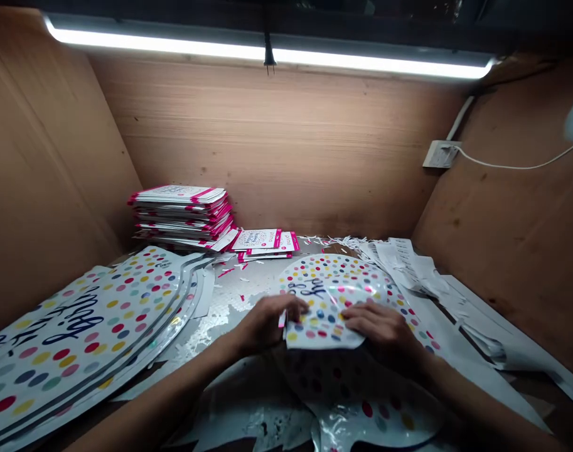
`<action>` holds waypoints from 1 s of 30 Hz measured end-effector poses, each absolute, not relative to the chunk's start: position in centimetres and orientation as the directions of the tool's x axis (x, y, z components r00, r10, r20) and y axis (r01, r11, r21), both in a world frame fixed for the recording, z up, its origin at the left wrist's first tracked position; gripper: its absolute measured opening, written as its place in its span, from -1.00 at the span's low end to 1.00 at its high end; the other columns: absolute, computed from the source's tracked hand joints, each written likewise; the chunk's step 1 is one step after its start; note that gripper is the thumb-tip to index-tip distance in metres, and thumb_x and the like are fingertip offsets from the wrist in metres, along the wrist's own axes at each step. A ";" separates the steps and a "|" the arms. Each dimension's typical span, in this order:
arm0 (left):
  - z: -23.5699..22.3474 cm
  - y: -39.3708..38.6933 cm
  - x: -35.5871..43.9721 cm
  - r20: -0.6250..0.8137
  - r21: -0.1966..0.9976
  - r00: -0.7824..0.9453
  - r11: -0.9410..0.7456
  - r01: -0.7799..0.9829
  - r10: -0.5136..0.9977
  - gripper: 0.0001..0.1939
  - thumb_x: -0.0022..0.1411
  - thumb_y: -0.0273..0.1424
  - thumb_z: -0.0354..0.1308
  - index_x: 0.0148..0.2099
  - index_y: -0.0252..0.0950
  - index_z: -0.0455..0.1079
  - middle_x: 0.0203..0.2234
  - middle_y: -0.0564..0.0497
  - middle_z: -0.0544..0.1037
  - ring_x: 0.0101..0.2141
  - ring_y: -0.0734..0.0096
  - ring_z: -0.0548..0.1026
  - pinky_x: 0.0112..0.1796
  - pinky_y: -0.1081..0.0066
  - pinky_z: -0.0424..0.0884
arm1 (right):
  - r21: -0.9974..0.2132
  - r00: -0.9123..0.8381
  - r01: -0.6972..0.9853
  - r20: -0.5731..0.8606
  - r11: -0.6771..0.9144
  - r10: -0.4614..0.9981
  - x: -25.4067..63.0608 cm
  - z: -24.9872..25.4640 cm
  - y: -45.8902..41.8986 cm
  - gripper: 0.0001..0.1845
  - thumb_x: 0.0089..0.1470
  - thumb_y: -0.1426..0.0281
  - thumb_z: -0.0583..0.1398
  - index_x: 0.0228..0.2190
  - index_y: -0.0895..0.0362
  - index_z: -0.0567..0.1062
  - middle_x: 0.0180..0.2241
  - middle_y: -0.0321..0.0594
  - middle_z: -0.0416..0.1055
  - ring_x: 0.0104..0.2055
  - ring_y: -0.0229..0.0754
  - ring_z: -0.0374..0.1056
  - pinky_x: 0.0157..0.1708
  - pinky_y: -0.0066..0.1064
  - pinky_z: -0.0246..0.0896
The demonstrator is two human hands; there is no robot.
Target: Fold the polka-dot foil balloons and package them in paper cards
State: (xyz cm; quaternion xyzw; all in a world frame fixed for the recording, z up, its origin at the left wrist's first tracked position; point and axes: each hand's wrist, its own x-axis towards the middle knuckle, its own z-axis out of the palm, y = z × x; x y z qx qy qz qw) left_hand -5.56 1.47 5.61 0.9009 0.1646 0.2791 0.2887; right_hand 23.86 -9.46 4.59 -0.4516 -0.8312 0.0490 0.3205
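Observation:
A flat white foil balloon (336, 285) with coloured dots and dark lettering lies in front of me, its near part folded over. My left hand (267, 321) pinches the left edge of the fold, fingers curled on it next to a pink-edged card. My right hand (380, 326) presses down on the right side of the fold, fingers closed over the foil. More dotted foil (361, 402) lies underneath, towards me.
A pile of unfolded dotted balloons (79, 333) fills the left side. A tall stack of pink-edged packs (182, 216) and a smaller one (262, 243) stand at the back. White paper strips and scraps (437, 282) lie on the right. Wooden walls enclose the bench; a socket (439, 154) is on the right.

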 end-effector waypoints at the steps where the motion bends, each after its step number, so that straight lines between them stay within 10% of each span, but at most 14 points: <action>1: 4.3 1.1 -6.1 0.345 0.568 0.840 -0.806 0.169 0.419 -0.86 0.21 -0.41 0.22 -0.15 -0.27 0.43 -0.13 -0.09 0.60 -0.14 0.27 0.57 -0.10 0.36 0.44 | -0.388 -0.411 0.714 0.441 0.583 0.798 23.6 3.3 -10.0 -0.74 0.26 0.44 0.09 -0.18 0.03 0.58 -0.02 -0.15 0.57 0.03 0.00 0.45 0.04 -0.12 0.32; 5: 1.8 0.9 -6.5 0.225 0.435 0.890 -0.858 0.273 0.397 -0.68 0.25 -0.50 0.10 0.03 -0.19 0.47 -0.13 -0.06 0.59 -0.11 0.28 0.53 -0.06 0.35 0.39 | -0.546 -0.363 0.698 0.287 0.462 0.887 24.1 0.7 -9.8 -0.69 0.15 0.50 0.12 -0.13 0.02 0.56 -0.04 -0.16 0.56 0.02 -0.01 0.46 0.02 -0.17 0.34; 10: 1.9 1.8 -5.2 0.211 0.618 0.672 -0.629 0.471 0.710 -0.74 0.33 -0.38 0.05 -0.15 -0.21 0.59 -0.40 0.06 0.59 -0.38 0.39 0.51 -0.31 0.46 0.33 | -0.754 -0.128 0.649 0.025 0.103 0.991 25.4 0.8 -6.8 -0.70 0.28 0.20 0.06 -0.25 0.06 0.55 -0.29 -0.21 0.55 -0.26 -0.04 0.46 -0.27 -0.28 0.33; 15: 1.9 1.6 -4.5 0.095 0.481 0.468 -0.452 0.751 0.879 -0.68 0.27 -0.11 0.16 -0.33 -0.25 0.51 -0.44 -0.01 0.57 -0.38 0.27 0.50 -0.36 0.40 0.31 | -0.700 -0.053 0.714 -0.089 -0.024 0.995 25.4 1.0 -3.9 -0.63 0.17 0.02 0.15 -0.30 0.06 0.50 -0.48 -0.28 0.43 -0.42 -0.11 0.33 -0.47 -0.39 0.12; 18: 2.4 1.1 -4.1 0.193 0.388 0.452 -0.491 0.780 0.871 -0.73 0.26 -0.20 0.18 -0.07 -0.23 0.42 -0.21 -0.07 0.57 -0.21 0.15 0.50 -0.25 0.30 0.40 | -0.667 -0.079 0.745 -0.130 -0.029 0.988 24.9 1.4 -3.0 -0.62 0.18 0.01 0.14 -0.34 0.06 0.49 -0.50 -0.29 0.42 -0.45 -0.13 0.30 -0.49 -0.40 0.06; 21: 2.8 1.0 -2.7 0.360 0.252 0.627 -0.719 0.647 0.690 -0.56 0.33 -0.34 0.07 0.23 -0.22 0.24 0.17 -0.14 0.38 0.16 0.11 0.33 0.11 0.17 0.28 | -0.636 -0.097 0.772 -0.103 0.010 0.990 24.7 1.9 -2.6 -0.64 0.19 0.04 0.13 -0.35 0.07 0.48 -0.47 -0.27 0.44 -0.42 -0.12 0.31 -0.45 -0.38 0.10; 25: 1.7 2.0 -0.4 0.154 0.239 0.743 -0.754 0.612 0.651 -0.34 0.41 -0.09 -0.07 0.41 -0.30 0.04 0.38 -0.20 0.07 0.38 -0.02 -0.05 0.31 -0.01 -0.14 | -0.574 -0.077 0.818 -0.059 0.029 0.995 24.8 2.3 -2.8 -0.64 0.22 0.06 0.11 -0.29 0.07 0.51 -0.40 -0.22 0.51 -0.34 -0.04 0.41 -0.36 -0.30 0.23; 30: -0.4 3.1 0.4 0.010 0.270 0.676 -0.653 0.707 0.737 -0.14 0.37 0.11 -0.23 0.46 -0.41 -0.09 0.42 -0.28 -0.16 0.40 -0.07 -0.23 0.32 -0.06 -0.27 | -0.374 -0.071 0.908 0.307 0.189 0.949 22.0 1.9 -4.3 -0.45 0.31 0.14 0.04 0.25 0.04 0.28 0.27 -0.06 0.28 0.28 0.17 0.19 0.19 0.00 0.11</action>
